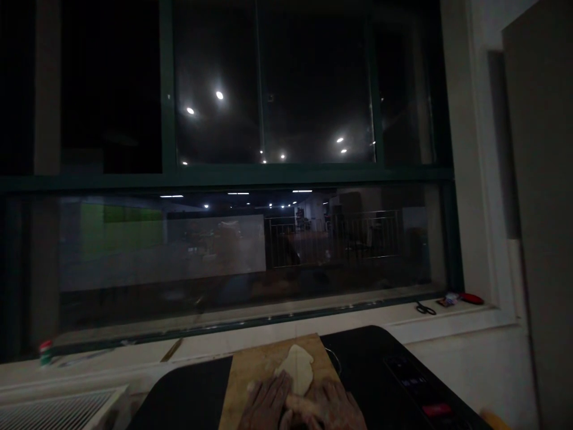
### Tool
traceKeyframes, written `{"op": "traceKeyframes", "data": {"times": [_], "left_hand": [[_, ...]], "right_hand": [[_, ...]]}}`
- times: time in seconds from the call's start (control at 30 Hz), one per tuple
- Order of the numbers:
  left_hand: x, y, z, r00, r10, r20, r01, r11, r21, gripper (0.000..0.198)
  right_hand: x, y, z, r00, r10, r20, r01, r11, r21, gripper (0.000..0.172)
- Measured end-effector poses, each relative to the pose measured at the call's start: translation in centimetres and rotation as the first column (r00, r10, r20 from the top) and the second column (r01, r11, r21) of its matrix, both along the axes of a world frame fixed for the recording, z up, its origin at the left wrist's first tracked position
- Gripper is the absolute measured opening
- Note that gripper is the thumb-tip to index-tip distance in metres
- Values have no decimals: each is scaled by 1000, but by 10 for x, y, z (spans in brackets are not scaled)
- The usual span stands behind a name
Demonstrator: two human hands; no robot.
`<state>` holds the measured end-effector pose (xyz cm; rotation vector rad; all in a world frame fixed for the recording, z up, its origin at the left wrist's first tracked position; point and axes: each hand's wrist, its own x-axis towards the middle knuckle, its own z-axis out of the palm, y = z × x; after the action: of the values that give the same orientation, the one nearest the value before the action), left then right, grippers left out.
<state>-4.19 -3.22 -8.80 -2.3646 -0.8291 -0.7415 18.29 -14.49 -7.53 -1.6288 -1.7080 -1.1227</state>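
On a wooden board (pixel 239 382), a flattened piece of pale dough (pixel 298 365) with an uneven edge lies stretched away from me. At the near edge of the dough, a short stretch of a pale rolling pin (pixel 303 405) shows between my hands. My left hand (pixel 267 401) lies over the pin's left part, fingers stretched forward beside the dough and thumb on the near side. Over its right part is my right hand (pixel 336 406), fingers forward and thumb tucked behind. The pin's ends are hidden, and the picture is dark.
Beneath the board is a black tabletop (pixel 197 388) with a lit panel (pixel 414 381) on its right. Scissors (pixel 425 308) and a red object (pixel 471 298) lie on the windowsill (pixel 255 335). At its left end stands a small red-and-green container (pixel 45 352), above a slatted radiator (pixel 62 412).
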Motion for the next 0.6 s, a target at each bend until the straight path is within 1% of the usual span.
{"op": "traceKeyframes", "data": {"times": [0.07, 0.1, 0.17, 0.2, 0.23, 0.3, 0.33, 0.4, 0.43, 0.5, 0.53, 0.6], "left_hand": [[0, 4, 2, 999, -46, -20, 46, 999, 11, 51], [0, 4, 6, 997, -71, -35, 71, 997, -7, 51], [0, 1, 22, 993, -100, -66, 93, 990, -105, 51], [1, -2, 31, 992, -98, -80, 82, 981, -178, 51], [2, -5, 41, 991, -96, -97, 68, 965, -254, 52], [7, -9, 59, 987, -111, -119, 60, 926, -373, 54], [10, -10, 65, 986, -116, -116, 59, 911, -409, 54], [16, -6, 72, 987, -126, -96, 71, 894, -442, 53], [20, -4, 74, 989, -129, -79, 81, 892, -445, 52], [27, 1, 75, 989, -145, -38, 112, 885, -451, 48], [31, 3, 75, 988, -153, -15, 129, 880, -458, 47], [38, 3, 78, 990, -140, 28, 136, 868, -478, 46]], "right_hand": [[4, 0, 8, 995, -39, 91, 34, 998, 51, 47], [4, 0, 11, 994, -34, 102, 29, 998, 53, 48], [4, 3, 18, 998, -20, 57, 20, 1000, 0, 42], [3, 5, 21, 999, -31, 26, 33, 999, -41, 40], [3, 7, 24, 999, -43, 19, 44, 997, -69, 41], [6, 14, 29, 996, -53, 67, 58, 996, -62, 49], [8, 18, 30, 993, -63, 97, 68, 997, -48, 51], [12, 26, 33, 994, -65, 90, 70, 996, -46, 50], [15, 29, 36, 997, -62, 43, 65, 995, -77, 45], [16, 32, 43, 997, -35, -74, 20, 983, -185, 39], [16, 32, 48, 992, -23, -121, -9, 967, -254, 38], [13, 32, 60, 983, -44, -179, -29, 921, -388, 39]]}}
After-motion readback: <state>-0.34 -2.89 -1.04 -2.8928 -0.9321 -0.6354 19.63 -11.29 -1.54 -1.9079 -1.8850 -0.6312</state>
